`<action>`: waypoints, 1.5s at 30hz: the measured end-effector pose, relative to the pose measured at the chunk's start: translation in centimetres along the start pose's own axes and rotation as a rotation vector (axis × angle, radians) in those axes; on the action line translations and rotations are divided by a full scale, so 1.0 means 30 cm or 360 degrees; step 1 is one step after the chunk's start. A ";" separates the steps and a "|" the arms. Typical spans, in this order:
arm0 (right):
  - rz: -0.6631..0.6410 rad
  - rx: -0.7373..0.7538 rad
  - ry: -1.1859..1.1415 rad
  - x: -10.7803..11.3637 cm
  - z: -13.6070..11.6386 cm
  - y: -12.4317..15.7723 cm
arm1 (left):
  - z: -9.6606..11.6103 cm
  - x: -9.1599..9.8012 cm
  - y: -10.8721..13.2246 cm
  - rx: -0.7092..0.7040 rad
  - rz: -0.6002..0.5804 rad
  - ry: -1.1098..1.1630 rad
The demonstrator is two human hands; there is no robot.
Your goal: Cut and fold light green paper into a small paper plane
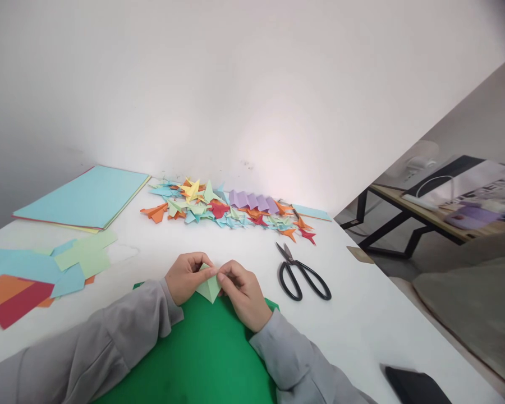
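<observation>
Left hand (187, 279) and right hand (244, 295) both pinch a small, pale-green, folded paper piece (209, 287) — it lies between the two, touching each, its pointed corner aimed nearward over a smooth bright-green surface (210, 350) — neither hand being nearer.

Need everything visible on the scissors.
The scissors have two black loop handles, smooth as if plastic-coated, and grey, metal-looking pointed blades, slightly parted. They lie flat on the white table, right of the right hand, tips pointing away from the person, toward the colourful folded-paper pile. No hand touches them; only the tabletop does.
</observation>
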State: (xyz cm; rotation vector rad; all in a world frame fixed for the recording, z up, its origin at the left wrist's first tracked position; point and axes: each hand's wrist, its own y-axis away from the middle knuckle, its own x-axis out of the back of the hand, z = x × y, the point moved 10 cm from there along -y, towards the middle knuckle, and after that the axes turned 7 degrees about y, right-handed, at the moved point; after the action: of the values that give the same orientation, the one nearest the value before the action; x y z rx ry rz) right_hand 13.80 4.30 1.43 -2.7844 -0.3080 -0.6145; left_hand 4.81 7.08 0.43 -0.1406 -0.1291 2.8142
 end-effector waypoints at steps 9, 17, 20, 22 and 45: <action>-0.0069 0.0052 -0.0004 -0.013 -0.012 0.000 | -0.037 0.013 0.000 0.0141 0.0111 0.0351; -0.0019 -0.0003 -0.0040 -0.003 -0.002 -0.001 | -0.044 -0.004 0.003 0.0211 0.0030 0.0328; -0.0026 0.0033 0.0046 -0.004 -0.009 0.000 | -0.025 -0.002 0.000 0.0120 -0.0007 0.0220; -0.0026 0.0029 0.0053 -0.004 -0.010 0.001 | -0.020 0.000 -0.002 0.0102 -0.0009 0.0199; 0.0174 0.0000 0.0086 0.034 0.007 0.001 | -0.080 0.013 0.010 0.0390 0.0244 0.0685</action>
State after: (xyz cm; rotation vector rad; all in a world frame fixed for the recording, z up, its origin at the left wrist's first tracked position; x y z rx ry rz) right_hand 14.79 4.47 1.67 -2.7574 -0.1439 -0.6618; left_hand 4.63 7.11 -2.02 -0.7151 0.3364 2.8430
